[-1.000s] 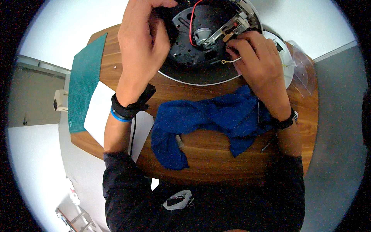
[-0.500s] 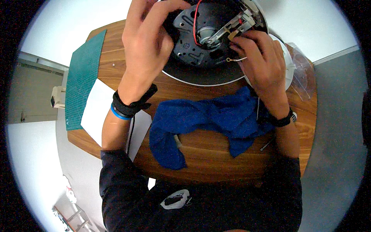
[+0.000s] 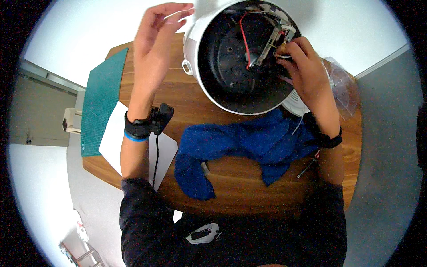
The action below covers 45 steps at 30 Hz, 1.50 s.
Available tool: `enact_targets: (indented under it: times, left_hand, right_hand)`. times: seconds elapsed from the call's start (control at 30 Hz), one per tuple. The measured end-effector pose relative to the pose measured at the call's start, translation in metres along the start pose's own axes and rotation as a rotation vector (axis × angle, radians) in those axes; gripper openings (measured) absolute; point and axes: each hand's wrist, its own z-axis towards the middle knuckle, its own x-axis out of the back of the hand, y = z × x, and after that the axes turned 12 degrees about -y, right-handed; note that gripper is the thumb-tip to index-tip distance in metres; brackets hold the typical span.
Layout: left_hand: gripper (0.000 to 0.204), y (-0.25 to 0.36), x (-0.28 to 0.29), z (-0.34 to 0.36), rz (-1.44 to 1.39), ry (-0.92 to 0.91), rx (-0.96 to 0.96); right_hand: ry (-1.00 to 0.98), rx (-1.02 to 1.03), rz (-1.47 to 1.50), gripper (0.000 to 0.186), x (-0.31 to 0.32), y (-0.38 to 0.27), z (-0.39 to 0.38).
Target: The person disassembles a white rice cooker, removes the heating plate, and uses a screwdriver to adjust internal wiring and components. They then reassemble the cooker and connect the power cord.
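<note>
A round white appliance housing point(image 3: 201, 78), much like a rice cooker's body, lies with its dark, hollow inside toward me. Inside it, a red wire point(image 3: 243, 38) curves down to a metal bracket point(image 3: 269, 46) at the right. Over that bracket my right hand point(image 3: 309, 73) is closed in a pinch on a thin white wire point(image 3: 284, 56), whose ring end shows at the fingertips. To the left of the housing, my left hand point(image 3: 155, 44) is raised with fingers stretched out and nothing visible in it, apart from the rim.
A crumpled blue cloth point(image 3: 240, 138) lies in front of the housing. By my right forearm is a screwdriver point(image 3: 307, 169). A green cutting mat point(image 3: 104, 102) and white paper point(image 3: 116, 138) lie at left. Clear plastic point(image 3: 344, 91) and a white round part point(image 3: 294, 106) sit at right.
My left hand has come away from the housing to the left. The housing shows nearer and more upright, with its inside deeper in shadow. My right hand stays by the bracket.
</note>
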Motion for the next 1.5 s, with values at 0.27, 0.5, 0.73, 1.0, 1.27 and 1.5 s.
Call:
enact_targets:
  times: [0.27,0.5,0.73,1.0,1.27,1.5]
  left_hand:
    - [0.050,-0.034,0.016,-0.013,0.113,-0.200,0.802]
    - [0.054,-0.014,0.006,-0.006,0.100,-0.233,0.611]
    - [0.052,0.021,0.012,0.009,0.223,-0.433,0.543]
    - [0.061,0.032,0.038,-0.010,0.351,-0.569,0.481]
    - [0.061,0.057,0.038,-0.027,0.482,-0.598,0.509]
    - [0.079,0.074,0.038,-0.012,0.311,-0.589,0.856]
  right_hand:
    - [-0.107,-0.130,0.027,0.029,0.008,0.007,-0.006]
    - [-0.162,-0.127,0.011,0.042,0.012,0.011,-0.037]
    - [-0.483,0.091,-0.272,0.040,0.018,0.010,-0.058]
    - [-0.596,0.191,-0.316,0.041,0.044,0.001,-0.072]
    - [-0.469,0.010,-0.085,0.049,0.051,-0.006,-0.085]
    - [-0.388,-0.419,0.558,0.050,0.061,-0.036,-0.073]
